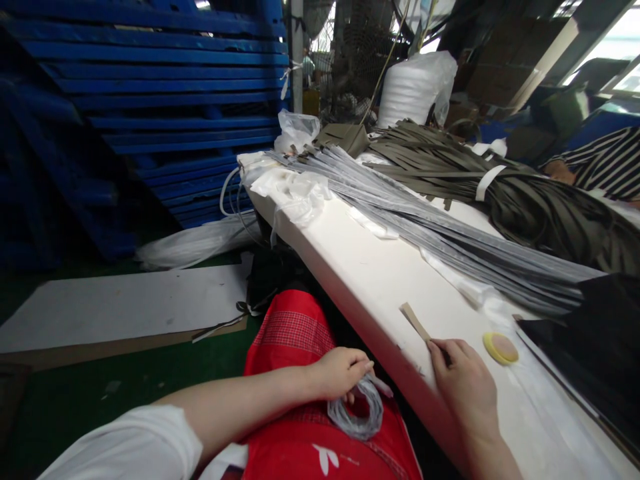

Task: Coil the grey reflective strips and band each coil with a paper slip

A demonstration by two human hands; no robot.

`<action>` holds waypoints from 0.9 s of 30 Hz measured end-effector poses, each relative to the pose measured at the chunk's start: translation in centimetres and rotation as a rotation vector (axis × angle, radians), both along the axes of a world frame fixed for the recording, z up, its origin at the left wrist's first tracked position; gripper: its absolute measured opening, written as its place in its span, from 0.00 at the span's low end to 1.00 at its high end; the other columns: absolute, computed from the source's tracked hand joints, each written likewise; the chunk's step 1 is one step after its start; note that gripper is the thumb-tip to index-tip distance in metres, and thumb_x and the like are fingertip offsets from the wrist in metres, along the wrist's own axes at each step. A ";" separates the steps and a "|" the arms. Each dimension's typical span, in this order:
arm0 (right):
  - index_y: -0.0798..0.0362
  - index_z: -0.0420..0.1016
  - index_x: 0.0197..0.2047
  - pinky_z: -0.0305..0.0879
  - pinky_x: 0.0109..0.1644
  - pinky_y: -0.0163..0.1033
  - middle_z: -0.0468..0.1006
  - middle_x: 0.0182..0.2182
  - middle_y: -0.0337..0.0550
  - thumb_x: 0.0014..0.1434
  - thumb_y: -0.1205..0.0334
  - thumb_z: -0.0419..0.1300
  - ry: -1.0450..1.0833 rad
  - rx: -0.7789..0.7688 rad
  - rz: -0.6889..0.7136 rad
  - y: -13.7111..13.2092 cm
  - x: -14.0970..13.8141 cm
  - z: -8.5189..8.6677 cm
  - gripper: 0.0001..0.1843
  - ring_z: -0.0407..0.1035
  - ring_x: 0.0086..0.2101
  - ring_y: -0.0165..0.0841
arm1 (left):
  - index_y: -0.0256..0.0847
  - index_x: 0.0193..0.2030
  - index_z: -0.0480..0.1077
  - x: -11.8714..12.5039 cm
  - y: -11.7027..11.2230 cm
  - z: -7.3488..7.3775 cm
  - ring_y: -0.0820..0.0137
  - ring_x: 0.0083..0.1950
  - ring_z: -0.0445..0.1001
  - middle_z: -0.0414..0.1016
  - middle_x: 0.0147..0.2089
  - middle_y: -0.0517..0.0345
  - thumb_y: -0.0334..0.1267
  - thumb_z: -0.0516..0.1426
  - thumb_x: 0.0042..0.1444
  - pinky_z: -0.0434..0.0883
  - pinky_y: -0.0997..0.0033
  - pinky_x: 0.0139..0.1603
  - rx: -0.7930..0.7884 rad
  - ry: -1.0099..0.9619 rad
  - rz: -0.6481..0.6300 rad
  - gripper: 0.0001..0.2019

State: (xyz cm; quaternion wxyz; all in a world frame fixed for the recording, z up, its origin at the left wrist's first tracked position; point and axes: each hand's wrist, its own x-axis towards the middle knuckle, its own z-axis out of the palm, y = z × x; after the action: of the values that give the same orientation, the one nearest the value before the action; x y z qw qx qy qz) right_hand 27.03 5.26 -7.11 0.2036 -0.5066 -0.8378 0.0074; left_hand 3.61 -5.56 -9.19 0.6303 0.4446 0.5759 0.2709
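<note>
My left hand (344,375) is closed over my lap, gripping a coil of thin grey translucent strip (369,427). The coil hangs as a loop against the red apron (295,340). On the white tabletop (370,267), my right hand (465,380) pinches the near end of a short flat tan strip (415,321) between thumb and finger. The strip's other end points away toward the middle of the table. Just right of that hand lies a round yellow-edged disc (500,348), apart from the fingers.
A long bundle of grey strips (425,227) runs along the table. Behind it lie dark olive straps (520,193) tied with a white band. Blue pallets (190,87) are stacked at left. Black sheet material (595,340) lies at right. A person's striped sleeve (607,160) shows at far right.
</note>
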 end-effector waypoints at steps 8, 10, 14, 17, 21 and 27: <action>0.53 0.73 0.42 0.63 0.43 0.46 0.74 0.35 0.48 0.68 0.46 0.46 -0.135 0.077 -0.020 0.1 -0.5 -0.3 0.21 0.68 0.37 0.43 | 0.40 0.37 0.70 0.0 0.1 0.2 0.70 0.22 0.70 0.70 0.24 0.60 0.57 0.48 0.60 0.66 0.75 0.20 0.008 0.030 -0.024 0.22; 0.53 0.72 0.42 0.62 0.42 0.46 0.74 0.35 0.48 0.69 0.51 0.47 -0.189 0.088 -0.025 0.1 -0.8 -0.4 0.18 0.68 0.36 0.43 | 0.40 0.38 0.70 0.0 0.0 0.3 0.71 0.21 0.70 0.69 0.23 0.61 0.57 0.48 0.60 0.65 0.75 0.19 0.009 0.026 -0.026 0.22; 0.54 0.72 0.42 0.62 0.44 0.46 0.74 0.37 0.49 0.69 0.55 0.49 -0.243 0.082 0.011 0.0 -0.9 -0.2 0.14 0.68 0.38 0.43 | 0.40 0.37 0.69 0.0 -0.1 0.4 0.71 0.20 0.69 0.68 0.23 0.61 0.59 0.48 0.59 0.65 0.75 0.19 0.010 0.020 -0.016 0.23; 0.54 0.73 0.43 0.62 0.44 0.46 0.74 0.37 0.47 0.70 0.57 0.49 -0.276 0.062 0.034 -0.1 -0.7 0.0 0.14 0.69 0.39 0.42 | 0.40 0.36 0.68 -0.1 -0.1 0.2 0.71 0.20 0.68 0.68 0.23 0.61 0.60 0.48 0.58 0.64 0.74 0.18 0.015 0.016 0.000 0.24; 0.53 0.74 0.43 0.63 0.44 0.44 0.75 0.36 0.45 0.69 0.60 0.49 -0.291 0.037 0.034 0.1 -0.6 0.3 0.13 0.70 0.39 0.41 | 0.40 0.36 0.68 -0.1 0.0 0.1 0.70 0.20 0.68 0.68 0.23 0.60 0.60 0.47 0.58 0.64 0.73 0.19 0.026 0.021 -0.006 0.24; 0.52 0.74 0.42 0.62 0.42 0.43 0.75 0.36 0.44 0.69 0.60 0.51 -0.284 0.012 0.020 0.3 -0.5 0.5 0.11 0.70 0.38 0.39 | 0.40 0.35 0.68 0.1 0.1 0.3 0.69 0.20 0.69 0.68 0.23 0.60 0.61 0.48 0.57 0.64 0.74 0.18 0.026 0.035 -0.014 0.24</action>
State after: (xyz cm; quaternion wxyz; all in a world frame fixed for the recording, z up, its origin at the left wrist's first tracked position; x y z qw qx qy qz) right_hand 26.50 5.57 -6.64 0.0859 -0.4929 -0.8632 -0.0672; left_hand 3.67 -5.49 -8.89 0.6164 0.4613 0.5800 0.2660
